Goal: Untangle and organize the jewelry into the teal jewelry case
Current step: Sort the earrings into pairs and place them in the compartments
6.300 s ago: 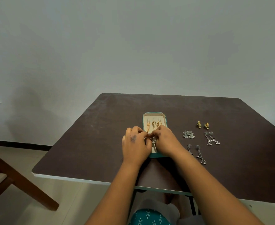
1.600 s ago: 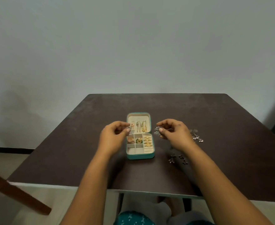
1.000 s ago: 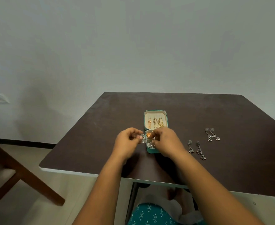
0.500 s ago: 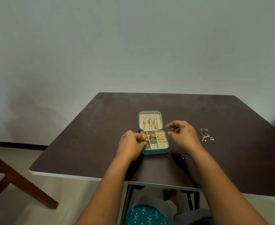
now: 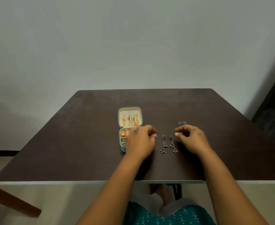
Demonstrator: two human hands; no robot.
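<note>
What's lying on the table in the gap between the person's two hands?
In the head view, a pair of silver dangle earrings lies side by side on the dark table, between the left hand and the right hand.

Table (image 5: pixel 88 143) bears case (image 5: pixel 130 109), seemingly silver earrings (image 5: pixel 169 144).

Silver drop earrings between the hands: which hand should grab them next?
Likely right hand: empty, fingers beside the earrings. Left hand sits over the case.
</note>
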